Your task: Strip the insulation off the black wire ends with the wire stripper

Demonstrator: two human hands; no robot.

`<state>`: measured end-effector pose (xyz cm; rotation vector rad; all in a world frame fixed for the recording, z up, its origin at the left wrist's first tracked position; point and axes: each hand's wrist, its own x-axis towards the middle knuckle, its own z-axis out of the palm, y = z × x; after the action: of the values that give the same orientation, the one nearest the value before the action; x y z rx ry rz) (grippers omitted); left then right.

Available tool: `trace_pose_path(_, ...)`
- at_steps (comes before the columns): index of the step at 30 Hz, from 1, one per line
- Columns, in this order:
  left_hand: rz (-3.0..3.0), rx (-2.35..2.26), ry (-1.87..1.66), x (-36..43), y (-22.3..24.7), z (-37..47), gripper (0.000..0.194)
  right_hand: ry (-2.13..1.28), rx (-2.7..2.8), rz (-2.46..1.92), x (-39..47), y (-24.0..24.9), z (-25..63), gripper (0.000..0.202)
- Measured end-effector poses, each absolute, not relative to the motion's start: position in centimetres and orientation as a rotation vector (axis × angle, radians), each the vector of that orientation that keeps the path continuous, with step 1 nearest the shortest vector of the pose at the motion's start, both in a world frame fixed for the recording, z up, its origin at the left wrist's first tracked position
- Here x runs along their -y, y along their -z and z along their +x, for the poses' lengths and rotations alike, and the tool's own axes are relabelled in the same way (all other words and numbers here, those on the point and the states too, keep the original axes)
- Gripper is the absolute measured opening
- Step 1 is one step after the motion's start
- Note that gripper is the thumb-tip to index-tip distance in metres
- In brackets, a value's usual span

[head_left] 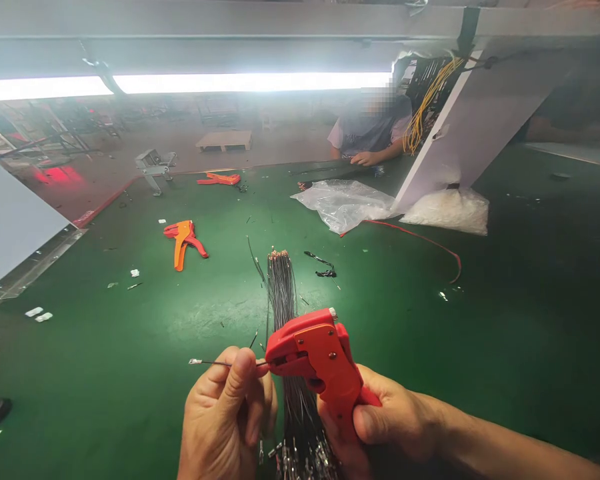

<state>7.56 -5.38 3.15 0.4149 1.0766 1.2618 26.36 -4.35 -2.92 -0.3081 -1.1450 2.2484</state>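
Observation:
Pinched between the thumb and fingers of my left hand (230, 407) is a thin black wire (213, 363) with a metal terminal at its left end. The wire's other end meets the jaws of a red and orange wire stripper (325, 360). My right hand (395, 413) is wrapped round the stripper's handles. Under and behind the tool lies a long bundle of black wires (281, 287), with copper-coloured ends at the far side and metal terminals near me. Short wire pieces lie beside the bundle.
Two more strippers lie on the green table (130, 353), one nearer (183, 241) and one farther (220, 179). Plastic bags (350, 203), a red cord (420, 235) and a slanted white panel (480, 127) are at the right. A person (373, 133) sits across the table.

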Motion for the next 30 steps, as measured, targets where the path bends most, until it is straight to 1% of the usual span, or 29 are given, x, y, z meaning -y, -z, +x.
trace_pose_path(2,0.423,-1.075,-1.287,5.3,-3.1,7.6,0.048,-2.217,1.151,-0.31,4.4,2.9,26.3,0.052)
trace_pose_path(6,0.474,-1.061,-1.344,5.3,-3.1,7.7,0.046,-2.15,1.256,-0.412,4.3,2.6,26.5,0.057)
trace_pose_path(10,0.522,-1.07,-1.35,5.3,-3.1,7.7,0.048,-2.144,1.338,-0.442,4.1,1.8,26.9,0.056)
trace_pose_path(15,0.531,-1.084,-1.357,5.2,-3.2,7.8,0.048,-2.128,1.307,-0.472,4.3,1.5,26.9,0.053)
trace_pose_path(30,0.489,-1.124,-1.345,4.9,-3.1,7.8,0.048,-2.14,1.236,-0.51,4.6,2.1,26.5,0.057)
